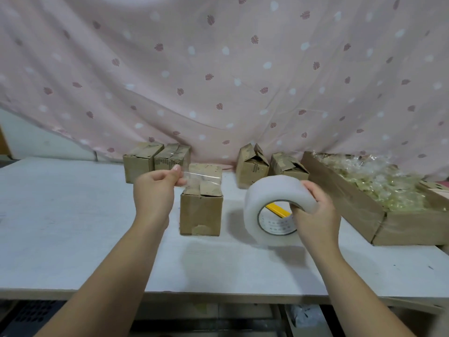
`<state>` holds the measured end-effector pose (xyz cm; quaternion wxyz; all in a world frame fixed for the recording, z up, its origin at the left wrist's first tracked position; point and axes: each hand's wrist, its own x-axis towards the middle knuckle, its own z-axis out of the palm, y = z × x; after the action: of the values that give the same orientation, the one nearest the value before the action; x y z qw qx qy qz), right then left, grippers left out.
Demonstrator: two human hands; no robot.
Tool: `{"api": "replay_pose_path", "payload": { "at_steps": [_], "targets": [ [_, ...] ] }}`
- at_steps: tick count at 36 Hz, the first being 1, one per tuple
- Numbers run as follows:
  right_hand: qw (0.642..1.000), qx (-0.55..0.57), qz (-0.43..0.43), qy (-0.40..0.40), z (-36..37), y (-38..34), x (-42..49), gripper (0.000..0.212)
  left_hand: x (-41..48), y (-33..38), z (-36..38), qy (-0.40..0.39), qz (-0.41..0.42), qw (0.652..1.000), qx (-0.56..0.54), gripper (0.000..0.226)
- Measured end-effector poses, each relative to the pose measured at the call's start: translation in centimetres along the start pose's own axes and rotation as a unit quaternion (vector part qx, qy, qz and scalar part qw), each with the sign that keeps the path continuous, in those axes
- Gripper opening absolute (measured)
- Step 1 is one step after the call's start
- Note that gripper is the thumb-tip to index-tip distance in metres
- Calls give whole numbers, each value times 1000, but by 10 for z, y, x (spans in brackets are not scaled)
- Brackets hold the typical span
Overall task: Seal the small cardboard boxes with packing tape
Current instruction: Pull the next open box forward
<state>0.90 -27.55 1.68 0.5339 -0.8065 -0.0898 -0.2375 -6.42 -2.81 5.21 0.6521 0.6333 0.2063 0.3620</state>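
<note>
A small cardboard box (201, 214) stands at the table's middle with its top flaps not fully flat. My left hand (155, 190) pinches the free end of a clear tape strip (201, 176) that hangs over the box's top. My right hand (315, 215) grips a large roll of clear packing tape (269, 205) just right of the box, fingers through its core. Two boxes (155, 159) stand at the back left with flat tops. Two more boxes (269, 166) stand at the back right with raised flaps.
A long open cardboard tray (359, 210) full of crinkled clear wrappers lies at the right. A yellow object (278, 210) shows through the roll's core. The white table (73, 227) ends at a front edge near me. A pink patterned cloth hangs behind.
</note>
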Motion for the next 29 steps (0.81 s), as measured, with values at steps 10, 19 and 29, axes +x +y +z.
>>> {"api": "replay_pose_path", "payload": {
  "at_steps": [10, 19, 29],
  "targets": [
    [998, -1, -55, 22, 12, -47, 27, 53, 27, -9, -16, 24, 47, 976, 210, 30],
    [996, -56, -67, -5, 25, -37, 37, 53, 40, -16, -21, -35, -18, 992, 120, 29],
    [995, -78, -45, -31, 32, -16, 40, 49, 39, -23, -23, -73, -111, 991, 33, 21]
  ]
}}
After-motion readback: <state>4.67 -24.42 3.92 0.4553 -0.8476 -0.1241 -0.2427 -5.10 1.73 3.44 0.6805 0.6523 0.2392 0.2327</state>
